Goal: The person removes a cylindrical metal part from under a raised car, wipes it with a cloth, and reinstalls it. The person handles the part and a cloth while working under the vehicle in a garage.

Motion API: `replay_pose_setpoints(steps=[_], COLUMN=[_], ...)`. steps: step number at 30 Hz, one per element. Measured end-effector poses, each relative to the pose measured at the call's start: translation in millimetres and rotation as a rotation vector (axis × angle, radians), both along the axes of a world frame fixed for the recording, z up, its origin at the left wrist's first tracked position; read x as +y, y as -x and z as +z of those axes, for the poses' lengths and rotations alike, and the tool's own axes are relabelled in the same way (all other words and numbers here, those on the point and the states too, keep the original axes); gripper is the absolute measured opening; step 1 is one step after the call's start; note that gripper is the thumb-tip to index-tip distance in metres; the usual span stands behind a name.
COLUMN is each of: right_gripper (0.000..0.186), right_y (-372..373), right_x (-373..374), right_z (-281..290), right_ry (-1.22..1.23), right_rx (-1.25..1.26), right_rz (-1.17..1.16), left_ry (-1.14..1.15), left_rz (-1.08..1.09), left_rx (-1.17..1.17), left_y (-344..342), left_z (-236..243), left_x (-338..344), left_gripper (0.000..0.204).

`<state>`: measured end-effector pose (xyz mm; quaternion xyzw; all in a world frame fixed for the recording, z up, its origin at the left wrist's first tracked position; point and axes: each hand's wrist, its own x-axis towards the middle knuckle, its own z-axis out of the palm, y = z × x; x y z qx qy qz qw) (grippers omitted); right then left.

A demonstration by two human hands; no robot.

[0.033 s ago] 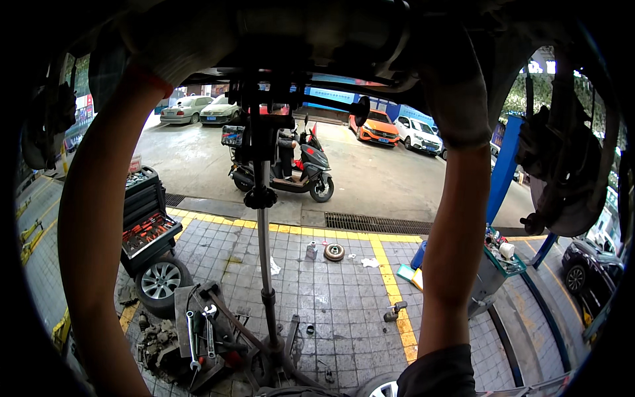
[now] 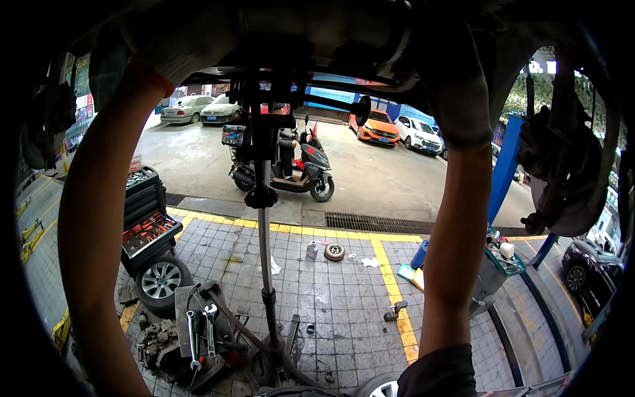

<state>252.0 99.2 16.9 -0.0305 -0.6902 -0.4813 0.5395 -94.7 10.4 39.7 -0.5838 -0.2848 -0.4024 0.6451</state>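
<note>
Both my arms are raised to the dark underside of a lifted car (image 2: 324,26). My left hand (image 2: 182,53), in a pale knit glove with a red cuff, reaches up to the upper left of it. My right hand (image 2: 461,102), also gloved, is up at the right side of the same underside. Deep shadow hides the fingers of both hands, so what they grip or touch cannot be made out. Between my arms stands a tall jack with a shiny pole (image 2: 264,245), its dark head (image 2: 263,135) up against the underside.
Wrenches (image 2: 192,337) lie on the jack's base area at lower left. Behind are a wheel (image 2: 162,281) and a tool cart (image 2: 151,228). A cordless tool (image 2: 395,311) and a round metal part (image 2: 334,251) sit on the tiles. A blue lift post (image 2: 505,169) and hanging wheel hub (image 2: 562,172) are right.
</note>
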Motion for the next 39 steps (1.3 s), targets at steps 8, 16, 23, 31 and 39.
replay_pose_setpoints(steps=[8,16,23,31,39], right_gripper=[0.061,0.050,0.044,0.052,0.043], right_y=[-3.4,5.0,11.3,5.3,-3.7], right_x=[-1.7,-12.3,-5.3,1.4,3.5], right_z=[7.6,-6.6,0.0,2.0,0.4], right_ry=[-0.023,0.687,0.144,0.120,0.043], right_rx=[0.038,0.145,0.074,0.105,-0.013], right_rz=[-0.150,0.282,0.229,0.021,-0.002], left_ry=[0.003,0.001,-0.001,-0.003,0.001], left_rz=[0.005,0.007,0.008,0.021,0.039], left_rx=[-0.016,-0.014,-0.020,-0.037,-0.046], left_y=[-0.8,-2.0,-3.2,-1.7,-7.5], left_z=[-1.7,-1.6,-2.7,-5.0,-8.1], left_x=[-3.8,-5.8,-6.6,-7.6,-7.6], left_gripper=[0.049,0.047,0.046,0.045,0.044])
